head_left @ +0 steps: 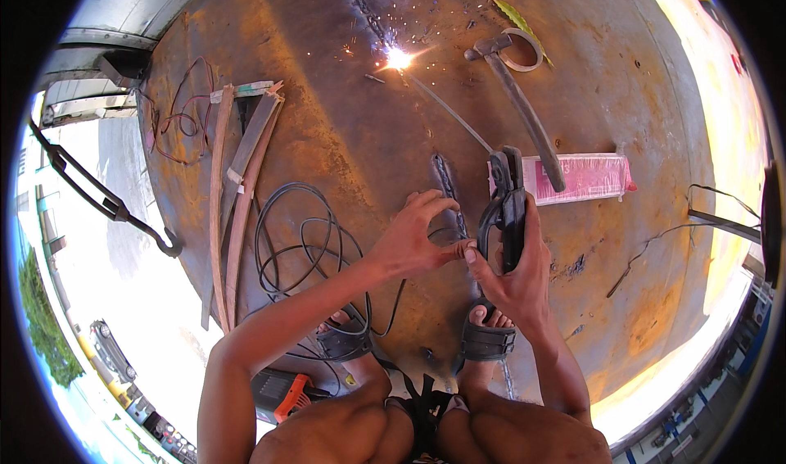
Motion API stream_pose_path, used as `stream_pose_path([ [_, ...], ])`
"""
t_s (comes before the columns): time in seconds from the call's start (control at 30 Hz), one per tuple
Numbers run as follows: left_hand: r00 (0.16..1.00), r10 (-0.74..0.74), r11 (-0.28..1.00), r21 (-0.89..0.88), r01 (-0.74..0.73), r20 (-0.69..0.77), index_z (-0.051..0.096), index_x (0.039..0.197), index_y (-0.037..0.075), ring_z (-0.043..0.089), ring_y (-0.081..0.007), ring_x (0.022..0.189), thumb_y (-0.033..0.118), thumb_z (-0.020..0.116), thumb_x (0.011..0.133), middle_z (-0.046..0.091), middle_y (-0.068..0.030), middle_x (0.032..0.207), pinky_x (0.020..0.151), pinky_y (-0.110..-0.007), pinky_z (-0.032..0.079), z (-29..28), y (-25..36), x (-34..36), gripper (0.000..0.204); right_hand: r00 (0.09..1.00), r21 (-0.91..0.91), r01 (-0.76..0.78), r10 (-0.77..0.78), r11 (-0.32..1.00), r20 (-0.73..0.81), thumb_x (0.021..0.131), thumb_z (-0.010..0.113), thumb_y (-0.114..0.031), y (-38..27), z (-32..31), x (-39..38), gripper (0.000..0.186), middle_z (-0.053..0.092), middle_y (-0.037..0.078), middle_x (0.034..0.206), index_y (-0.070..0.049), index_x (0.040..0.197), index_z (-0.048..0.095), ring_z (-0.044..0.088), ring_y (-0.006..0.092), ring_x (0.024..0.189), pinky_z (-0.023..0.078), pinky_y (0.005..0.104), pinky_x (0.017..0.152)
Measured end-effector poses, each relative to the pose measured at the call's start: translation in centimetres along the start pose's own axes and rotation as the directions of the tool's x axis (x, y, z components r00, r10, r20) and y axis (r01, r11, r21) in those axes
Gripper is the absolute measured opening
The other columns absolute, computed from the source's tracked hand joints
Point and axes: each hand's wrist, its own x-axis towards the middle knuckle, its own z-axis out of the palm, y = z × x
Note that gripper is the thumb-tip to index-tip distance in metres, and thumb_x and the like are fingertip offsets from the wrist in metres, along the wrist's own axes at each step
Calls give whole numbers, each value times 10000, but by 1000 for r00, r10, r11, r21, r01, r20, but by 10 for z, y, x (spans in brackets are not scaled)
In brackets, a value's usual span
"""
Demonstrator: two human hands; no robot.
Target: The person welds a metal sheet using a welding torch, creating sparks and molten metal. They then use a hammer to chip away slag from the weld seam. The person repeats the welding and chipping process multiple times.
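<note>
My right hand (516,280) is closed round a black welding electrode holder (509,210). A thin grey welding rod (454,116) runs from its jaws up and left to a bright arc (398,58) on the rusty steel plate (327,120), with sparks flying round it. Beyond the arc a dark weld bead (360,4) continues along the seam; another bead (449,185) lies nearer me. My left hand (417,235) hovers left of the holder, fingers curved apart, its thumb close to the right thumb. Whether the thumbs touch I cannot tell.
A hammer (520,104) lies beside a tape roll (524,50) and a pink-and-white package (581,177). Wooden strips (237,185) and coiled black cable (303,251) lie left. An orange-and-black machine (282,394) stands by my sandalled left foot (344,341). A turnbuckle (110,202) hangs at far left.
</note>
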Motion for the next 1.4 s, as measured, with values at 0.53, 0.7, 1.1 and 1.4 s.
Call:
stream_pose_path([
  [0.53, 1000, -4, 996, -91, 4, 1, 636, 1361, 5, 456, -438, 1450, 692, 838, 778, 522, -274, 1507, 1201, -518, 392, 1, -4, 3, 923, 991, 36, -103, 99, 994, 91, 869, 851, -274, -7, -5, 2, 989, 677, 278, 1246, 79, 1581, 261, 725, 415, 1116, 565, 454, 945],
  [0.7, 1000, -6, 999, -38, 5, -7, 635, 1365, -1, 454, -447, 1449, 721, 859, 734, 514, -288, 1509, 1196, -525, 392, 3, 1, 2, 984, 996, 54, -84, 84, 995, 11, 847, 867, -273, -1, -4, -10, 1001, 679, 284, 1209, 105, 1558, 273, 725, 415, 1090, 566, 452, 944],
  [1.1, 999, -29, 1000, 6, 28, 21, 591, 1445, 112, 358, -504, 1525, 439, 915, 791, 460, -259, 1600, 1264, -548, 314, 3, -4, -3, 800, 989, 35, -129, 127, 991, 72, 856, 855, -276, -3, -2, -10, 995, 675, 295, 1225, 66, 1579, 263, 735, 432, 1078, 579, 469, 919],
  [1.4, 1000, -9, 1000, -1, 9, -23, 625, 1387, 24, 432, -458, 1478, 642, 889, 751, 483, -290, 1552, 1218, -529, 371, 6, -6, -3, 926, 985, 24, -147, 144, 989, 96, 859, 850, -274, -4, -4, -8, 1001, 677, 289, 1234, 68, 1585, 252, 729, 436, 1096, 572, 476, 929],
])
